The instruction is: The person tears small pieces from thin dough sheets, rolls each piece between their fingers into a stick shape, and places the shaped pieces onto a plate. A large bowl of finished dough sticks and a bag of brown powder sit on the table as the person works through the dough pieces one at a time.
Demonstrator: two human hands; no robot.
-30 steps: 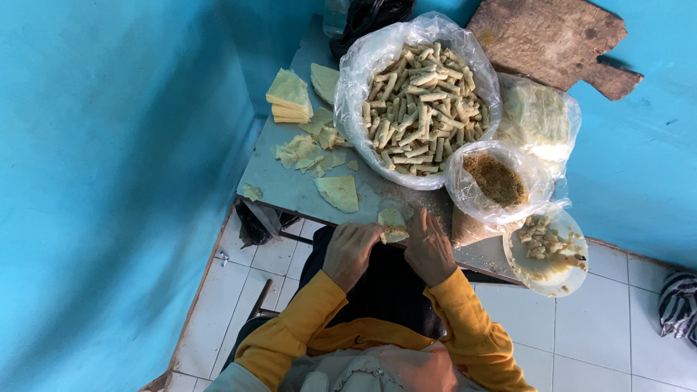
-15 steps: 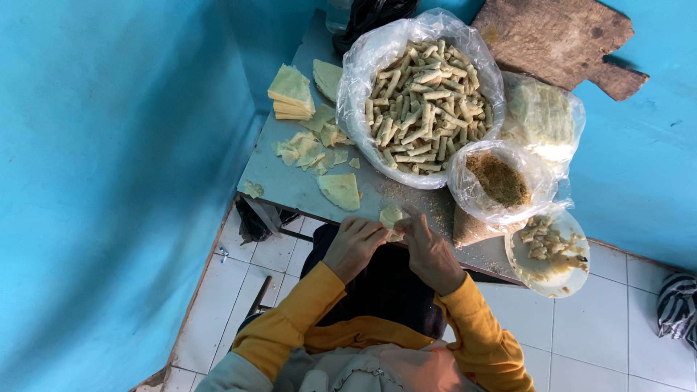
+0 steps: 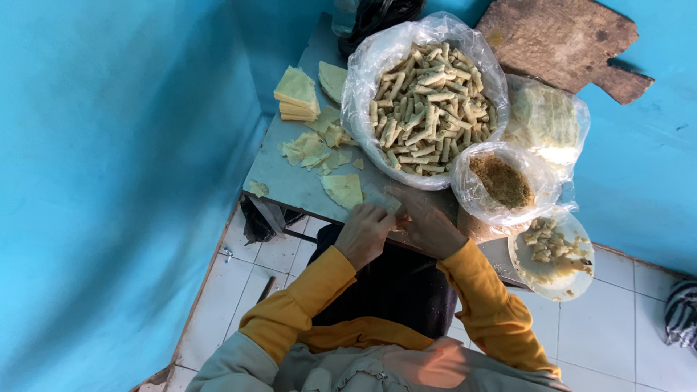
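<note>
Both hands meet at the table (image 3: 290, 181) edge: the left hand (image 3: 363, 232) and right hand (image 3: 430, 229) pinch a small pale wrapper piece (image 3: 393, 205) between fingertips, its long axis unclear. The next flat wrapper (image 3: 343, 190) lies at ten o'clock, nearer the left hand.

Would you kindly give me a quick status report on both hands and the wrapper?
Left hand and right hand together at table edge, both pinching one small wrapper. Big bag of rolled pieces just beyond. Nothing blocking.
</note>
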